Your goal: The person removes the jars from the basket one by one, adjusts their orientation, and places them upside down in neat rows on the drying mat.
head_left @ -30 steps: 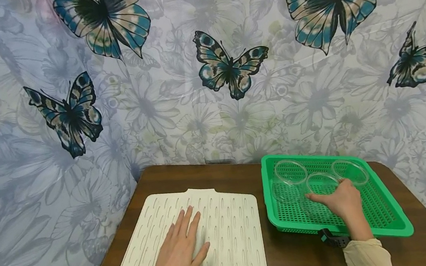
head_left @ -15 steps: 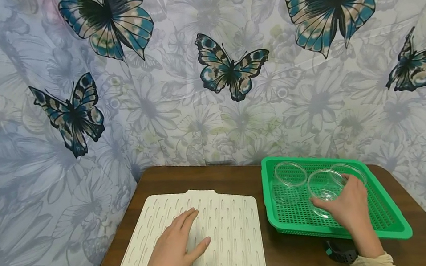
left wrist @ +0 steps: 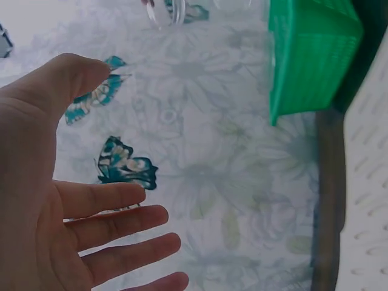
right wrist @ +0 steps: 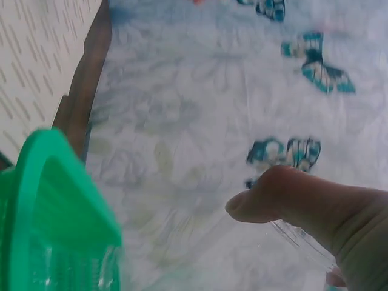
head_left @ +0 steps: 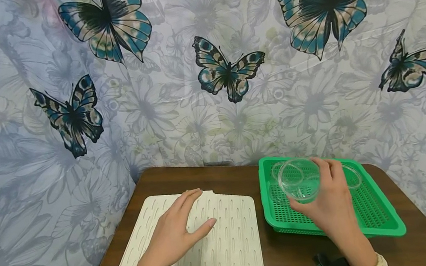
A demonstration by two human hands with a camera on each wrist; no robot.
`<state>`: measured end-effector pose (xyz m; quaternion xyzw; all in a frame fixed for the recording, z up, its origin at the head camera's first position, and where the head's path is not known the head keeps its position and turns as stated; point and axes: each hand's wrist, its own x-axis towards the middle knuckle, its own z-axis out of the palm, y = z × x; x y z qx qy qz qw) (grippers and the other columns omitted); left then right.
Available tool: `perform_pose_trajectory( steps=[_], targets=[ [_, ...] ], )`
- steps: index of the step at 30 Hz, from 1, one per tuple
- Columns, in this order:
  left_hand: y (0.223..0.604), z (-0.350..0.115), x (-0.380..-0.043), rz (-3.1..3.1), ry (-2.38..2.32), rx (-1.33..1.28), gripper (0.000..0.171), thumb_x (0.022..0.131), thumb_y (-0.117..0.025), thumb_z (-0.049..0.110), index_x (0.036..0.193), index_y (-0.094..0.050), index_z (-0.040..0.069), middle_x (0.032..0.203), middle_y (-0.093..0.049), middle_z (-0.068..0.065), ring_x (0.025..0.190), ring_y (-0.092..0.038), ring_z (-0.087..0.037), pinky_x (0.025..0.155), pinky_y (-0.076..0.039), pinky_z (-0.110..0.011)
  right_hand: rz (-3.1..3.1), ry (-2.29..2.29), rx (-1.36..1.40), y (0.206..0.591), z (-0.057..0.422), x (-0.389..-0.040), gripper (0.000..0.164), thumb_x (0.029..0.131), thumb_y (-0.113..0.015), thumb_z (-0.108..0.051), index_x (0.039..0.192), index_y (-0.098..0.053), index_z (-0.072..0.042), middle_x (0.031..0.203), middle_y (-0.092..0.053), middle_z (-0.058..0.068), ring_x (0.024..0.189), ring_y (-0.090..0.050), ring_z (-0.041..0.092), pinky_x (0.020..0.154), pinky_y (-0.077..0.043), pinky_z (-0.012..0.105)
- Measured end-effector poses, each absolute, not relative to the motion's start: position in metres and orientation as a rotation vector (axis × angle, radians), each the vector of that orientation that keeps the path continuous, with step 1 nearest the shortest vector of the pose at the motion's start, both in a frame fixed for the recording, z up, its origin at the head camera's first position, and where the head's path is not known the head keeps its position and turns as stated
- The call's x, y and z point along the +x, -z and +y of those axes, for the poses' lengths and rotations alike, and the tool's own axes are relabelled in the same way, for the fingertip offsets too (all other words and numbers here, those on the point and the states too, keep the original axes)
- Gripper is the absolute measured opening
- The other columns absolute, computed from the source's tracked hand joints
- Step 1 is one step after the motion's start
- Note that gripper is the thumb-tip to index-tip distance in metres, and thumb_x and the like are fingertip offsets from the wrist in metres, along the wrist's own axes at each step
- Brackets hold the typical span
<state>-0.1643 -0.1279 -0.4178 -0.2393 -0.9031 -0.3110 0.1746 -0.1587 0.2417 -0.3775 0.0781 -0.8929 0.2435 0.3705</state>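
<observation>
My right hand (head_left: 333, 200) grips a clear glass cup (head_left: 299, 181) by its sides, thumb on the near side and fingers on the far side. The cup is tilted and held above the green basket (head_left: 384, 202). Behind it, partly covered, a second clear cup (head_left: 274, 183) stands in the basket; a third cup (head_left: 353, 177) shows just right of my fingers. Over the white ridged drying mat (head_left: 227, 239) hovers my left hand (head_left: 169, 231), thumb spread away from the fingers and holding nothing. In the left wrist view its fingers are relaxed.
Mat and basket lie side by side on a dark brown wooden table (head_left: 271, 251), a narrow strip of wood between them. A wall cloth (head_left: 179, 124) printed with flowers and butterflies rises directly behind the table.
The right hand has lifted the cup from among the others in the basket and carried it up and left. My left hand has risen off the mat, its thumb spread.
</observation>
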Motion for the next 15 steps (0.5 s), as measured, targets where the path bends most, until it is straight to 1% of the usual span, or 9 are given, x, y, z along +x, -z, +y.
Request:
perform_pose_trajectory(
  steps=[3, 5, 11, 15],
  targets=[
    [0.408, -0.122, -0.168, -2.521, 0.937, -0.720, 0.075, 0.100, -0.075, 0.062, 0.160, -0.055, 0.023, 0.159, -0.055, 0.007, 0.136, -0.064, -0.026, 0.099, -0.059, -0.055, -2.225, -0.528, 0.337, 0.369, 0.227, -0.156, 0.104, 0.052, -0.108, -0.017, 0.140, -0.056, 0.004, 0.124, -0.053, 0.029, 0.104, -0.057, 0.049, 0.077, -0.052, 0.063],
    [0.402, -0.118, -0.171, -2.495, 0.961, -0.741, 0.076, 0.098, -0.077, 0.062, 0.161, -0.054, 0.025, 0.159, -0.054, 0.009, 0.137, -0.063, -0.024, 0.101, -0.058, -0.055, -2.199, -0.475, 0.409, 0.364, 0.217, -0.154, 0.106, 0.049, -0.109, -0.019, 0.139, -0.057, 0.003, 0.123, -0.055, 0.029, 0.103, -0.058, 0.049, 0.081, -0.051, 0.063],
    [0.387, -0.105, -0.174, -2.446, 1.072, -0.832, 0.081, 0.098, -0.078, 0.062, 0.165, -0.046, 0.031, 0.162, -0.049, 0.013, 0.147, -0.054, -0.018, 0.109, -0.054, -0.055, -2.170, -0.359, 0.533, 0.352, 0.191, -0.148, 0.112, 0.045, -0.111, -0.022, 0.142, -0.058, 0.001, 0.125, -0.054, 0.028, 0.108, -0.058, 0.050, 0.092, -0.050, 0.064],
    [0.376, -0.094, -0.178, -2.384, 1.186, -0.944, 0.084, 0.097, -0.081, 0.057, 0.167, -0.042, 0.033, 0.162, -0.048, 0.014, 0.147, -0.051, -0.015, 0.111, -0.052, -0.053, -2.146, -0.276, 0.578, 0.348, 0.175, -0.146, 0.111, 0.046, -0.112, -0.024, 0.142, -0.060, 0.000, 0.127, -0.055, 0.027, 0.111, -0.058, 0.051, 0.098, -0.049, 0.065]
  ],
)
